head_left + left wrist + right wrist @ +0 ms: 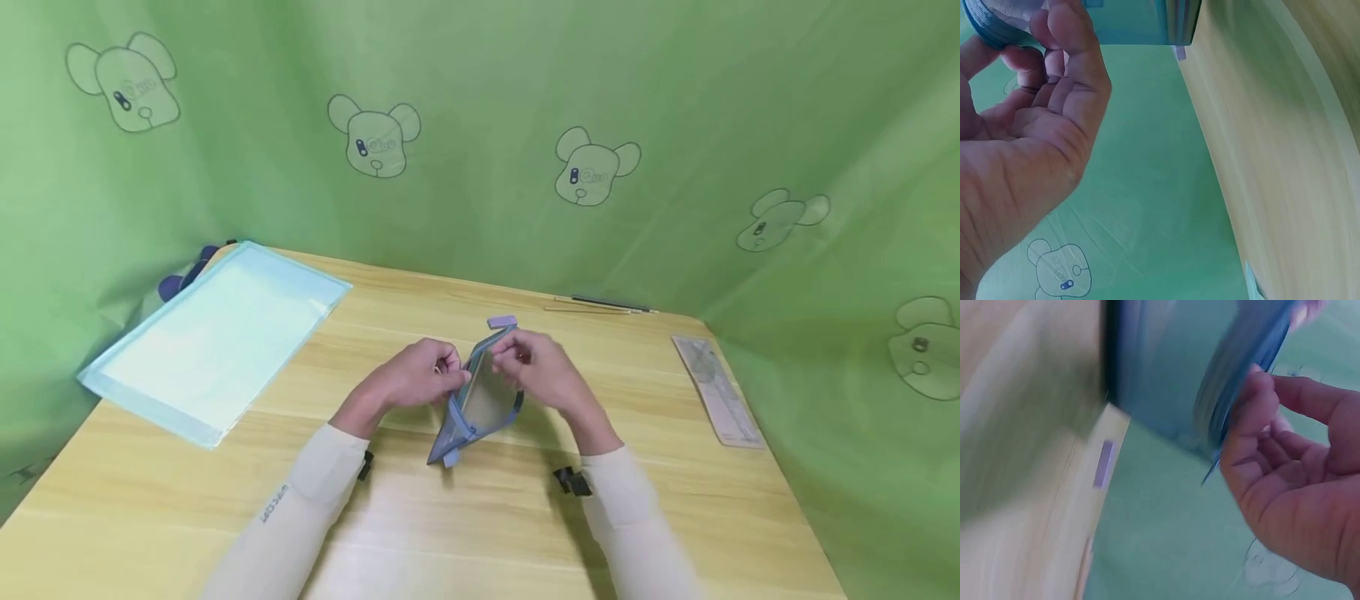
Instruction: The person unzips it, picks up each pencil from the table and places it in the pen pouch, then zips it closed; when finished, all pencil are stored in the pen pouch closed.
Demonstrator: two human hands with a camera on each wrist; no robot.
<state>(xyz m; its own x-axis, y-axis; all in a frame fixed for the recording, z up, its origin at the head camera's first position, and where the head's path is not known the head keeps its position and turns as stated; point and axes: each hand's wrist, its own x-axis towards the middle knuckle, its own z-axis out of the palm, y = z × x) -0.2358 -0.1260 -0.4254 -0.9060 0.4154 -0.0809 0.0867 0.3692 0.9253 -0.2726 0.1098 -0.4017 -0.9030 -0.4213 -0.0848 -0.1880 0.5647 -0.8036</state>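
Note:
Between my hands stands a blue zip pouch [453, 433] with see-through mesh sides, its mouth spread apart above the table. My left hand [423, 373] pinches the left edge of the mouth near the zip; the left wrist view shows its fingers curled at the rim of the pouch [1132, 25]. On the opposite side, my right hand [542, 367] pinches the zip edge with thumb and curled fingers, seen against the pouch [1166, 375] in the right wrist view. Just beyond the pouch lies a small purple block [502, 322]. The pouch's inside is only partly visible.
A large pale-blue clear-fronted folder [225, 342] lies at the left, with a dark blue object [171, 287] behind it. Thin pen-like sticks [607, 304] lie along the back edge. A flat packaged ruler set [718, 392] is at the right. Green curtain [480, 225] surrounds the table [420, 542].

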